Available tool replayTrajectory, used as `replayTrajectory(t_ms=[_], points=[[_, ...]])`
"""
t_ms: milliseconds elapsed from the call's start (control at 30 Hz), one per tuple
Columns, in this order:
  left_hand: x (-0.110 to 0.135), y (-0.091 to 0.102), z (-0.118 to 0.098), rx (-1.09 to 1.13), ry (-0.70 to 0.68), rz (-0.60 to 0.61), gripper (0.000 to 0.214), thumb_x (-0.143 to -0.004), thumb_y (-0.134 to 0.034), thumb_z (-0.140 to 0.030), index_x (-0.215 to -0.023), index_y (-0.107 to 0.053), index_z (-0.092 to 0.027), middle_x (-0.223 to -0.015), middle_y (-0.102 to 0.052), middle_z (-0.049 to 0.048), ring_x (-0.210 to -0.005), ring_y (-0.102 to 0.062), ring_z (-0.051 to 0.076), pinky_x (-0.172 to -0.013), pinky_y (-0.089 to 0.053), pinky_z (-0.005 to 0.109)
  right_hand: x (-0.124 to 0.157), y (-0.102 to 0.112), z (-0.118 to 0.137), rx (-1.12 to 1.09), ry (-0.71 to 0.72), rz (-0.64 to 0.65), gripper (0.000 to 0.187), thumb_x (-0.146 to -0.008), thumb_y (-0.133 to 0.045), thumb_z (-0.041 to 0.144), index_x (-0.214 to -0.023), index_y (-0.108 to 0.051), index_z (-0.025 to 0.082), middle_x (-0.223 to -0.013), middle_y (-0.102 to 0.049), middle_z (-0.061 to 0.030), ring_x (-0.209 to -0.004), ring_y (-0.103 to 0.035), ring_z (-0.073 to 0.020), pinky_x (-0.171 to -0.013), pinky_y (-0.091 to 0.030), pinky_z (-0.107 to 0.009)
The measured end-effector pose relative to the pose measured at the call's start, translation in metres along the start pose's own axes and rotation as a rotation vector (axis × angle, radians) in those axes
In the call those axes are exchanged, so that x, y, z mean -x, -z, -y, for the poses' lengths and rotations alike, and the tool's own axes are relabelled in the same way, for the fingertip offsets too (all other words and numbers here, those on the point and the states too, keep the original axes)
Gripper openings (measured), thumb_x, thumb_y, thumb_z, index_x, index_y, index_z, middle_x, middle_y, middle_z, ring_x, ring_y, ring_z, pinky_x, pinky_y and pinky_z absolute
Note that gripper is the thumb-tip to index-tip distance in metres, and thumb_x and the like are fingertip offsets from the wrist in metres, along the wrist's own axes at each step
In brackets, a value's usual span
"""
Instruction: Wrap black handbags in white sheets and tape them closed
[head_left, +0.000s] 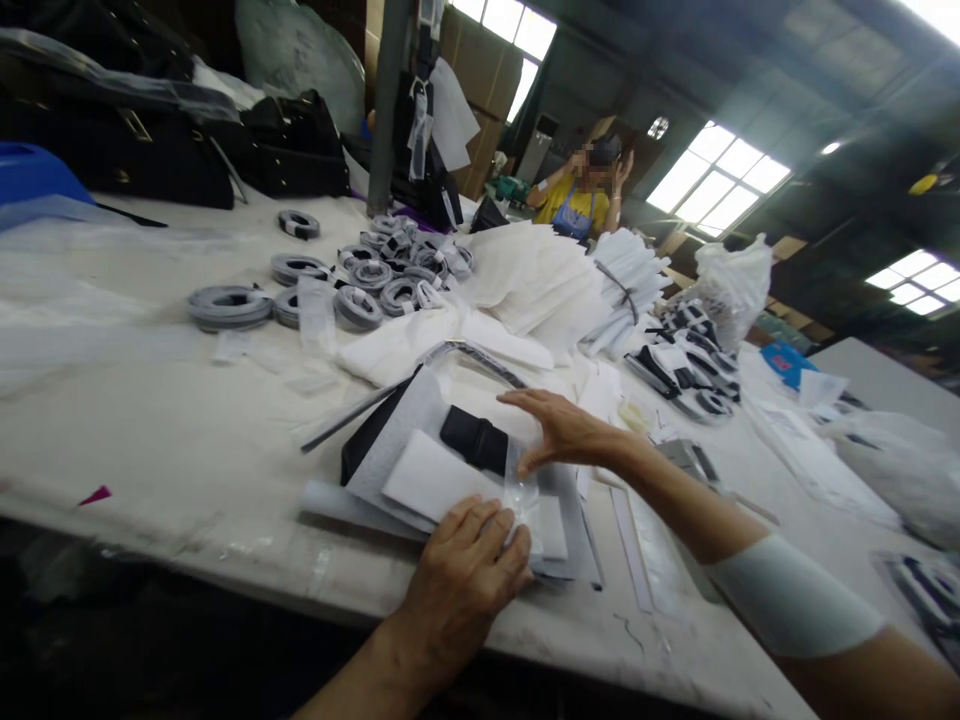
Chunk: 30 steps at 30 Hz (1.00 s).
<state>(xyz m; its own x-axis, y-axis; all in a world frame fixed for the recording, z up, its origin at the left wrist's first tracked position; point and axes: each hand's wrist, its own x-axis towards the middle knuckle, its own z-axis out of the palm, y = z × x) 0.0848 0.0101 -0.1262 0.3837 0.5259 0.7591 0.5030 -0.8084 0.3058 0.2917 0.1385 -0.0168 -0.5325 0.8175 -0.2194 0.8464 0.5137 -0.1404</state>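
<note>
A black handbag point(375, 428) lies on the table, wrapped in white foam sheet point(409, 410), its plastic-covered handle point(484, 358) arching at the back. On its upper side are a folded white foam pad point(431, 478), a black strap piece point(474, 440) and clear plastic film point(523, 498). My left hand point(469, 570) grips the bundle's front edge, fingers bent over pad and film, thumb mostly hidden. Just right of the black strap piece, my right hand point(562, 430) has its thumb and fingers spread apart; its thumb is close to the film, and whether they touch I cannot tell.
Behind the bag lie several coiled grey straps point(371, 275) and stacked white foam sheets point(529, 275). More black straps point(682, 360) are piled at right, near a filled plastic bag point(735, 285). Black handbags point(112, 150) stand back left. A person point(581, 195) is across the table.
</note>
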Motion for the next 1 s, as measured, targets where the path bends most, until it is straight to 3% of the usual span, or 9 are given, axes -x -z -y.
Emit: replayTrajectory(t_ms=[133, 267, 333, 433, 600, 700, 800, 900, 1000], points=[[-0.001, 0.001, 0.0, -0.013, -0.008, 0.008, 0.021, -0.093, -0.058, -0.031, -0.109, -0.063, -0.02, -0.108, -0.069, 0.0028, -0.105, -0.061, 0.022, -0.1, -0.043, 0.04, 0.015, -0.014, 0.02, 0.029, -0.178, -0.15, 0.106, -0.057, -0.087, 0.055, -0.145, -0.042, 0.016, -0.147, -0.044, -0.0212, -0.138, -0.037, -0.0387, -0.113, -0.023, -0.062], [-0.002, 0.0, 0.0, -0.001, -0.002, 0.005, 0.018, -0.092, -0.057, -0.03, -0.106, -0.063, -0.02, -0.106, -0.069, 0.0034, -0.102, -0.062, 0.022, -0.097, -0.046, 0.04, 0.046, -0.015, 0.072, -0.139, -0.135, -0.464, 0.063, -0.084, -0.069, 0.046, -0.139, -0.049, 0.023, -0.138, -0.057, -0.0115, -0.128, -0.053, -0.0282, -0.107, -0.044, -0.048], [-0.001, -0.002, -0.001, 0.017, 0.022, -0.021, 0.02, -0.095, -0.051, -0.03, -0.106, -0.063, -0.018, -0.101, -0.07, 0.0044, -0.098, -0.063, 0.02, -0.095, -0.048, 0.039, 0.065, -0.032, 0.1, -0.157, -0.063, -0.529, 0.049, -0.092, -0.059, 0.041, -0.138, -0.051, 0.025, -0.136, -0.059, -0.0094, -0.126, -0.055, -0.0262, -0.105, -0.048, -0.043], [0.0, -0.005, -0.001, 0.014, 0.046, -0.015, 0.03, -0.1, -0.037, -0.03, -0.113, -0.06, -0.015, -0.1, -0.071, 0.0066, -0.1, -0.063, 0.019, -0.097, -0.048, 0.036, 0.085, -0.077, 0.122, -0.076, 0.012, -0.593, 0.057, -0.094, -0.056, 0.043, -0.145, -0.043, 0.023, -0.136, -0.059, -0.0115, -0.125, -0.056, -0.0287, -0.104, -0.049, -0.045], [-0.005, 0.02, 0.005, -0.012, -0.01, 0.157, 0.039, -0.099, -0.039, -0.033, -0.129, -0.052, -0.01, -0.122, -0.065, 0.0129, -0.117, -0.058, 0.019, -0.103, -0.047, 0.033, 0.084, -0.125, 0.119, 0.036, -0.017, -0.705, 0.072, -0.094, -0.052, 0.05, -0.152, -0.029, 0.014, -0.139, -0.056, -0.017, -0.125, -0.056, -0.0309, -0.102, -0.05, -0.049], [-0.015, 0.056, 0.026, -0.133, -0.07, 0.268, 0.04, -0.093, -0.056, -0.03, -0.129, -0.054, -0.013, -0.128, -0.062, 0.0118, -0.124, -0.054, 0.022, -0.109, -0.041, 0.039, 0.079, -0.127, 0.119, 0.138, 0.015, -0.698, 0.072, -0.093, -0.056, 0.045, -0.15, -0.03, 0.01, -0.144, -0.05, -0.0181, -0.131, -0.049, -0.0323, -0.105, -0.046, -0.052], [-0.023, 0.092, 0.061, -0.301, -0.061, 0.305, 0.037, -0.09, -0.063, -0.035, -0.125, -0.059, -0.024, -0.13, -0.063, 0.0067, -0.135, -0.043, 0.03, -0.115, -0.027, 0.058, 0.076, -0.126, 0.124, 0.255, 0.008, -0.68, 0.055, -0.094, -0.044, 0.014, -0.149, -0.035, 0.012, -0.148, -0.046, -0.0151, -0.136, -0.044, -0.03, -0.108, -0.042, -0.052], [-0.021, 0.112, 0.085, -0.288, -0.077, 0.37, 0.039, -0.089, -0.064, -0.032, -0.128, -0.058, -0.027, -0.134, -0.061, 0.0034, -0.131, -0.048, 0.03, -0.108, -0.04, 0.052, 0.075, -0.125, 0.118, 0.305, 0.015, -0.643, 0.059, -0.088, -0.036, -0.001, -0.147, -0.037, 0.01, -0.149, -0.044, -0.0147, -0.136, -0.044, -0.0284, -0.108, -0.042, -0.051], [-0.013, 0.11, 0.078, -0.237, -0.039, 0.4, 0.041, -0.089, -0.064, -0.028, -0.13, -0.057, -0.027, -0.138, -0.058, 0.0026, -0.131, -0.048, 0.028, -0.103, -0.046, 0.046, 0.085, -0.121, 0.092, 0.289, 0.075, -0.573, 0.06, -0.088, -0.037, -0.001, -0.146, -0.038, 0.011, -0.148, -0.046, -0.0136, -0.135, -0.046, -0.0274, -0.106, -0.044, -0.05]])
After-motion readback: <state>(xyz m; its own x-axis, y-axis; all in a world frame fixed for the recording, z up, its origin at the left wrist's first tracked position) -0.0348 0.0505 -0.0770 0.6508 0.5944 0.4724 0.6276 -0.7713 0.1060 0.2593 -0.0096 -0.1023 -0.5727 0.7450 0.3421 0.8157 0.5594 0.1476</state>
